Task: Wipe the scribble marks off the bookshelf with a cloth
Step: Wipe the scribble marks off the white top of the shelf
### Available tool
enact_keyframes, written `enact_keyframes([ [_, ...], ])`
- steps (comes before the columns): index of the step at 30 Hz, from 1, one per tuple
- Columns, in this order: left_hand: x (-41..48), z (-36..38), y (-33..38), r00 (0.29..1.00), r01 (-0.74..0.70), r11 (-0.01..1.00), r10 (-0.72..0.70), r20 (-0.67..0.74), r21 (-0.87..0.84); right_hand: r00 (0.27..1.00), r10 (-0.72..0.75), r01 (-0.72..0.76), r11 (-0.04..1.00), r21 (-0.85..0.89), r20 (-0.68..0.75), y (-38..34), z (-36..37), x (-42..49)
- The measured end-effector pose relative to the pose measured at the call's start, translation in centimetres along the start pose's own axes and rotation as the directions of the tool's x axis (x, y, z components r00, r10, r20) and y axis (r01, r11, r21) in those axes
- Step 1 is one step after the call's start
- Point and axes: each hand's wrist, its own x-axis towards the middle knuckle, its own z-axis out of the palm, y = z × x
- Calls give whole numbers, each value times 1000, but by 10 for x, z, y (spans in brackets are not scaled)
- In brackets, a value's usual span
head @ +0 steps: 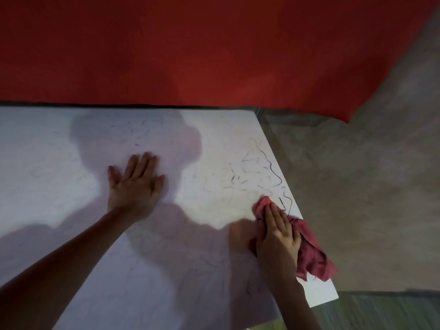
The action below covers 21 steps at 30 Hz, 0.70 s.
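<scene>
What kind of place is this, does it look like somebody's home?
Probably a room in a home, though little shows. A white flat bookshelf top covered in dark scribble marks stands in front of a plain red wall, with a grey mottled floor beside it.

- The light is dim overall and comes from behind me, over my shoulders.
- My head and arms throw a broad, soft-edged shadow across the white shelf top (47,163), from its near edge up past the middle.
- The brightest patch lies toward the shelf top's right edge, around the scribbles (257,170).
- Everything looks soft. My left hand (134,186) smears at the fingertips, and the floor (369,186) is streaky and out of focus.
- The red backdrop (190,44) darkens toward the upper corners.
</scene>
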Motion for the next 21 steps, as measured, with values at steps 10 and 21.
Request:
enact_keyframes([
  [10,0,-4,0,1000,-6,1000,6,7,6,966,190,-182,981,-63,173,-17,5,142],
  [21,0,0,-2,1000,-21,1000,21,-21,-5,994,98,-95,994,60,-54,-5,4,28],
])
